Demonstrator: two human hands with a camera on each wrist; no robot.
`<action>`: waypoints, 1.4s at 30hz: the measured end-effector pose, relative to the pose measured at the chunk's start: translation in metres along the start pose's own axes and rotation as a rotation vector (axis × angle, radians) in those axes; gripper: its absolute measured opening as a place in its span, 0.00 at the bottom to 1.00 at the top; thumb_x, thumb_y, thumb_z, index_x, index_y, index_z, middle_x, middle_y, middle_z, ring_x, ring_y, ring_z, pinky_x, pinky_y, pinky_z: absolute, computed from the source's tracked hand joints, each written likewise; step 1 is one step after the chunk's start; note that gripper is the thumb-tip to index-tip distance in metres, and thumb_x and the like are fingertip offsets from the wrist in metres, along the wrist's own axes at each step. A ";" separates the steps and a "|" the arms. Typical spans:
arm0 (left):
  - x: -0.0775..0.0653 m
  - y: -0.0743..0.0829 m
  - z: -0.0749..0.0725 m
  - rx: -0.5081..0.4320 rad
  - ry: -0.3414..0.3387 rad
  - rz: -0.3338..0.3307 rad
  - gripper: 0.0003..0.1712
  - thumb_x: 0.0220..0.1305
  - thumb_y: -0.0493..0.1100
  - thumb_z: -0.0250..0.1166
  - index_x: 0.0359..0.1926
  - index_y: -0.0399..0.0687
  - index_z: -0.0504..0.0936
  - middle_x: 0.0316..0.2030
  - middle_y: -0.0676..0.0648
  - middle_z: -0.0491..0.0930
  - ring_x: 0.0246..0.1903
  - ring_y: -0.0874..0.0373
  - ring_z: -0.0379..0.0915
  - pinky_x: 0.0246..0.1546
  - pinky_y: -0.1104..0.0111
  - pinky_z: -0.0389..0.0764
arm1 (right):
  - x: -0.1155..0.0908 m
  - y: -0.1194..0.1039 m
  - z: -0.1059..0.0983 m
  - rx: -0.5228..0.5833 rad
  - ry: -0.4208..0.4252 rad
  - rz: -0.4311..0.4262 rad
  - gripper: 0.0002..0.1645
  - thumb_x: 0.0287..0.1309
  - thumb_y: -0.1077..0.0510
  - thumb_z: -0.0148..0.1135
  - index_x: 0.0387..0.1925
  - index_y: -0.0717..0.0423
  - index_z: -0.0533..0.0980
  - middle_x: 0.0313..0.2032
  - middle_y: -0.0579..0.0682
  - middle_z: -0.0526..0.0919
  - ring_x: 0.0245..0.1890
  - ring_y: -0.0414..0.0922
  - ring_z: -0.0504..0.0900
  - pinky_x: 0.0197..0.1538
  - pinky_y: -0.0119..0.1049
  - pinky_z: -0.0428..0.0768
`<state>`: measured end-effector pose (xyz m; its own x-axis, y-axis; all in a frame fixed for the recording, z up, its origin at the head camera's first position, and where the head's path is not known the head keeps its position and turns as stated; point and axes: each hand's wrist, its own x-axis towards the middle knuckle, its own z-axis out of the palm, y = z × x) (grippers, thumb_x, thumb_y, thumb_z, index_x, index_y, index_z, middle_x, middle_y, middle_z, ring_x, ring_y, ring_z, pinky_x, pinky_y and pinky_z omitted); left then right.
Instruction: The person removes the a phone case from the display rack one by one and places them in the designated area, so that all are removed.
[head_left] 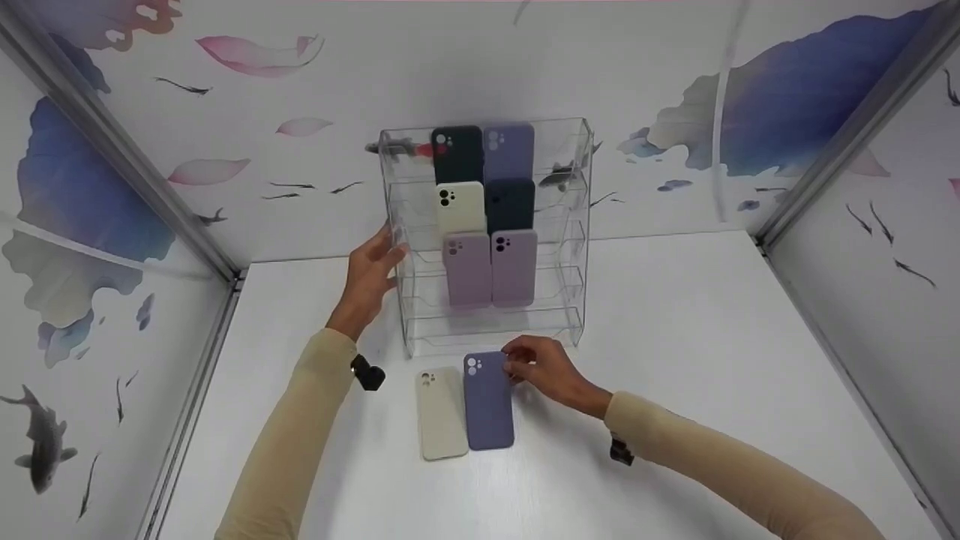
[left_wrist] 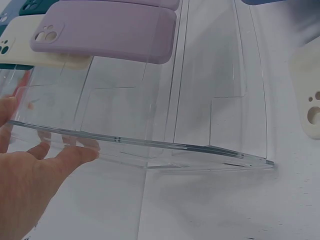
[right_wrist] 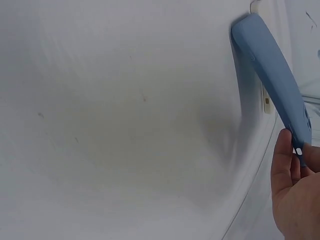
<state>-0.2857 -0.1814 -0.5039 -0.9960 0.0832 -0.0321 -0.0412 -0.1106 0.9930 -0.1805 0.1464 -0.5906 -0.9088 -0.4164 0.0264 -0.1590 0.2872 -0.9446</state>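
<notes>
A purple-blue phone case (head_left: 489,405) lies in front of the rack, its upper right corner pinched by my right hand (head_left: 551,369). In the right wrist view the case (right_wrist: 272,70) looks blue and slants, its camera end between the thumb and fingers of that hand (right_wrist: 300,195). Close beside it on the left is a cream phone case (head_left: 441,416), flat on the white table. My left hand (head_left: 366,281) holds the left side of a clear acrylic display rack (head_left: 420,326); in the left wrist view, this hand (left_wrist: 35,175) is at the rack's side panel (left_wrist: 125,152).
Cases stand in pairs on the rack's tiers: dark green (head_left: 457,154) and purple-blue (head_left: 510,150) on top, cream (head_left: 460,210) and dark (head_left: 510,206) midway, two lilac cases (head_left: 469,274) below. A patterned wall (head_left: 480,60) rises behind, and side panels flank the white table (head_left: 675,330).
</notes>
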 end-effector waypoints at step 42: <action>0.000 -0.003 -0.001 0.016 -0.017 0.034 0.37 0.86 0.46 0.61 0.88 0.59 0.60 0.84 0.42 0.62 0.80 0.41 0.64 0.73 0.43 0.76 | 0.010 0.014 0.018 -0.230 0.031 0.070 0.07 0.66 0.68 0.73 0.44 0.68 0.89 0.35 0.55 0.92 0.33 0.43 0.90 0.41 0.41 0.90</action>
<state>-0.2857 -0.1820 -0.5066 -0.9953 0.0966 0.0031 -0.0065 -0.0980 0.9952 -0.1850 0.1311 -0.6098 -0.9314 -0.3631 -0.0237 -0.1753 0.5048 -0.8453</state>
